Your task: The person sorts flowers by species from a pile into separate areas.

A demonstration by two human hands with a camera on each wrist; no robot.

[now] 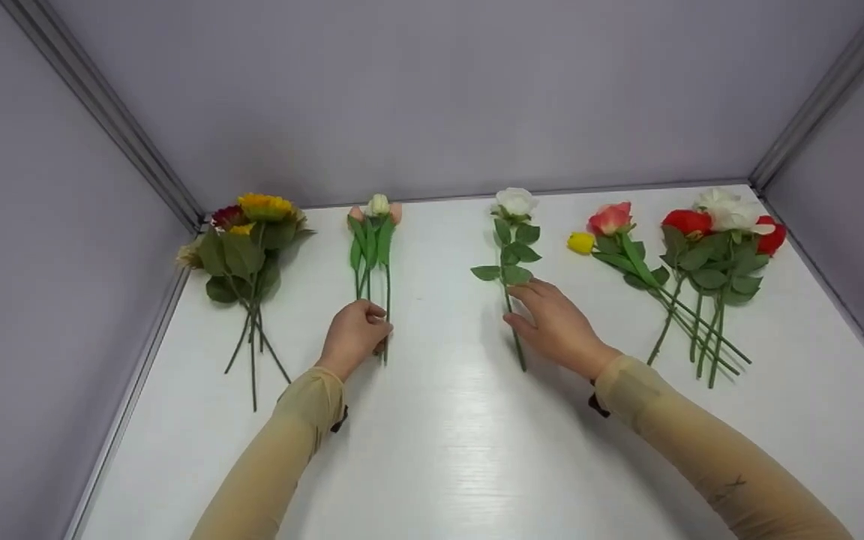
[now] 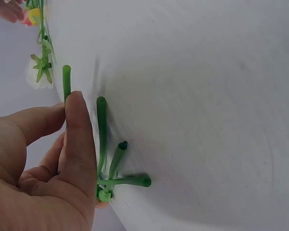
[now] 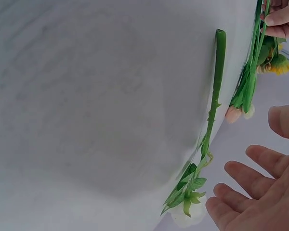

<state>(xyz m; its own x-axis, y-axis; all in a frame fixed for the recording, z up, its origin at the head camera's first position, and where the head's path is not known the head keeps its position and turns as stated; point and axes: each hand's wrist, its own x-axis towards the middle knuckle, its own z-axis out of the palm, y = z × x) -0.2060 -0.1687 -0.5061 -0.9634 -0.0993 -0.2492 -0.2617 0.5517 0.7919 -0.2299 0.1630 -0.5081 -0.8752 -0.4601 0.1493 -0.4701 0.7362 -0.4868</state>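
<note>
My left hand (image 1: 357, 334) pinches one green tulip stem (image 2: 66, 79) between thumb and finger, its end sticking up past the fingertips. That stem belongs to a small group of tulips (image 1: 378, 206), one whitish head between pink ones. Other stem ends (image 2: 101, 115) lie beside the hand in the left wrist view. Over the stem of a single white rose (image 1: 516, 202) is my right hand (image 1: 556, 322). Its fingers are spread, and in the right wrist view they stand apart from the rose stem (image 3: 217, 72). Whether any fingertip touches the rose's leaves I cannot tell.
Sunflowers (image 1: 265, 208) and darker blooms lie bunched at the table's left. On the right are a pink rose (image 1: 610, 219), a yellow tulip (image 1: 580, 242), and red flowers (image 1: 687, 222) with white ones, stems crossing. Grey walls (image 1: 439, 97) enclose the white table (image 1: 432, 450).
</note>
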